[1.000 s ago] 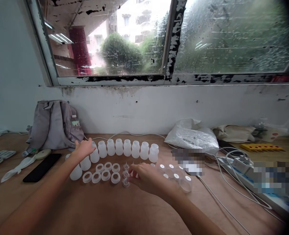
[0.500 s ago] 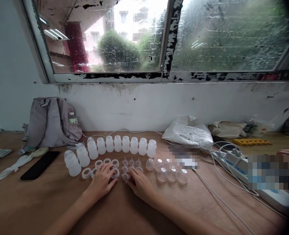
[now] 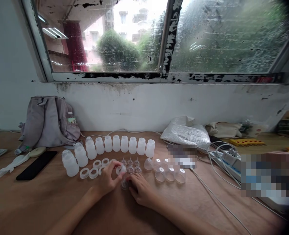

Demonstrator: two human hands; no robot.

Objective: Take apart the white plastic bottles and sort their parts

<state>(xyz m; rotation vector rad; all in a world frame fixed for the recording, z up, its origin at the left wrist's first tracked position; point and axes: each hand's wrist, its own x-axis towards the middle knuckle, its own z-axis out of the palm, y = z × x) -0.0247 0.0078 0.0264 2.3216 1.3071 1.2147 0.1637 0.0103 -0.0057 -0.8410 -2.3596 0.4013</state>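
My left hand (image 3: 109, 178) is closed on a whitish bottle collar ring (image 3: 121, 169), gripped by its edge between thumb and fingers. Just to its right, my right hand (image 3: 141, 189) has its fingers curled at a clear bottle nipple (image 3: 124, 185), partly hidden by the fingertips. Behind the hands stand several more clear nipples (image 3: 130, 170) in rows. Other collar rings (image 3: 84, 173) lie left of my left hand, some partly covered by it. Clear domed caps (image 3: 160, 175) sit in two rows to the right of my right hand.
A curved row of frosted bottles (image 3: 116, 144) stands behind the small parts. A black phone (image 3: 37, 165) and a grey backpack (image 3: 46, 122) are on the left. On the right lie a silvery bag (image 3: 186, 132), white cables (image 3: 215, 197) and a power strip (image 3: 242, 179).
My left hand has moved right and taken a collar ring from the group. My right hand has drawn a nipple a little towards me, out of its row.
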